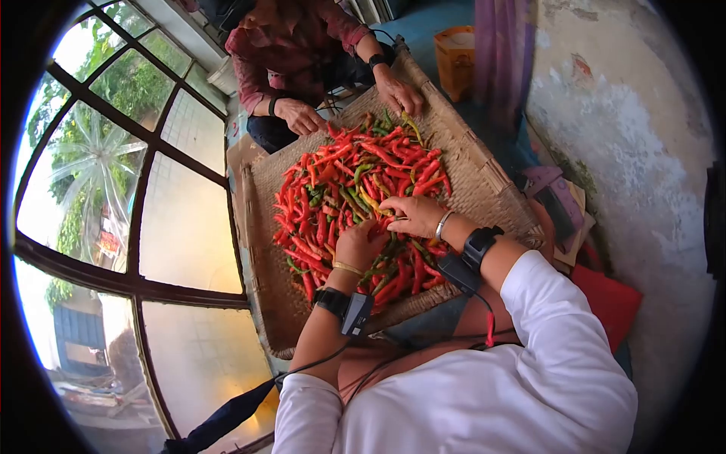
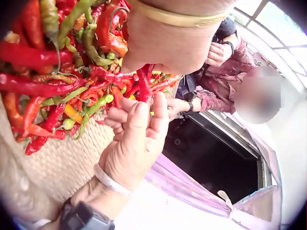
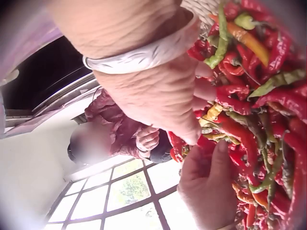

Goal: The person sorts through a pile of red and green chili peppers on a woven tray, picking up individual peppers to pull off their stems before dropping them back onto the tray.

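Note:
A red pepper is between the two hands, held above the pile of red, green and yellow peppers. My left hand, with a yellow bracelet, pinches it between thumb and fingers; in the right wrist view this hand is low. At the pepper's other end are the thumb and curled fingers of my right hand, which wears a silver bracelet; in the left wrist view that hand shows palm and thumb. The exact fingertip contact is partly hidden.
The peppers lie on a large woven tray. Across it another person has both hands at the pile's far edge. Windows stand on the left, a wall on the right, and an orange container behind.

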`<act>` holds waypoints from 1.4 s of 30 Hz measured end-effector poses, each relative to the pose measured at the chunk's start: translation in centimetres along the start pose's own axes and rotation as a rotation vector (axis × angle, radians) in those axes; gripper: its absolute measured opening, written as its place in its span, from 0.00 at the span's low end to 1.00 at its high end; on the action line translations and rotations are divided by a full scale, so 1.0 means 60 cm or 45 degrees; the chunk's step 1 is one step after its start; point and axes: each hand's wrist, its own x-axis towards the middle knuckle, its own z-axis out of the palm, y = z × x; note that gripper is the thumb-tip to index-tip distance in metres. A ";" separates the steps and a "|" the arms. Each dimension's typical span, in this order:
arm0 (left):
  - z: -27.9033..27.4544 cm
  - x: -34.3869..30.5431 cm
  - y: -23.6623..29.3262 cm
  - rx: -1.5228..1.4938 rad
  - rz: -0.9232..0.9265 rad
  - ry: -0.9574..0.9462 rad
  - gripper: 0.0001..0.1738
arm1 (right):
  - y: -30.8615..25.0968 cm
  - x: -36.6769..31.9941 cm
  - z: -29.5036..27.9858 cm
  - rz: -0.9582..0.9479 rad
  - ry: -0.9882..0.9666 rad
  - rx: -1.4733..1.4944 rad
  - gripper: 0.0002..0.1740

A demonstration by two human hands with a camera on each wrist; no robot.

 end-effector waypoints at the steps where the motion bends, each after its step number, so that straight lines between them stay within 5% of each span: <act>1: 0.006 -0.002 -0.001 -0.124 0.000 -0.005 0.23 | 0.011 0.002 0.011 -0.163 0.012 0.047 0.17; 2: 0.013 -0.002 -0.003 -0.120 -0.003 -0.011 0.23 | 0.024 0.000 0.018 -0.162 0.013 0.054 0.17; 4: 0.028 -0.008 -0.003 -0.287 0.056 0.065 0.23 | 0.015 -0.009 0.015 0.232 -0.125 0.393 0.13; 6: 0.027 -0.005 0.004 -0.363 -0.004 0.044 0.20 | 0.017 0.002 0.008 0.196 -0.027 0.457 0.10; 9: 0.015 -0.005 0.012 -0.924 -0.282 -0.176 0.13 | 0.004 0.031 -0.024 0.447 0.147 0.668 0.10; 13: 0.009 -0.003 -0.013 -0.771 -0.235 -0.025 0.13 | -0.037 0.073 -0.040 0.394 0.339 0.784 0.10; 16: -0.006 -0.013 -0.012 -0.515 -0.347 -0.296 0.13 | -0.021 0.065 0.003 0.324 0.259 1.075 0.10; 19: 0.004 -0.022 -0.020 -0.439 -0.093 -0.381 0.19 | 0.016 0.061 0.034 0.451 0.196 1.109 0.10; 22: 0.010 -0.018 -0.010 -0.760 -0.239 -0.251 0.29 | 0.019 0.062 0.034 0.409 0.251 1.041 0.10; 25: -0.004 -0.011 -0.015 -1.547 -0.324 -0.350 0.35 | 0.014 0.061 0.047 0.365 0.193 0.936 0.11; 28: 0.006 -0.011 -0.010 -1.453 -0.310 -0.022 0.34 | 0.022 0.067 0.060 0.416 0.162 0.764 0.10; 30: 0.017 -0.009 -0.019 -1.384 -0.347 0.059 0.25 | 0.022 0.065 0.059 0.439 0.115 0.707 0.11; 33: 0.017 -0.002 -0.025 -1.393 -0.449 0.168 0.12 | 0.010 0.059 0.035 0.439 -0.294 0.507 0.17; 34: 0.012 0.003 -0.023 -1.385 -0.451 0.163 0.12 | 0.014 0.062 0.032 0.439 -0.291 0.515 0.17; 37: -0.017 0.027 -0.035 -1.180 -0.533 0.086 0.11 | -0.003 0.052 0.005 0.474 -0.013 -0.379 0.10; 42: -0.080 0.091 -0.005 -1.332 -0.498 0.375 0.13 | 0.010 0.042 -0.008 0.517 -0.181 -0.528 0.10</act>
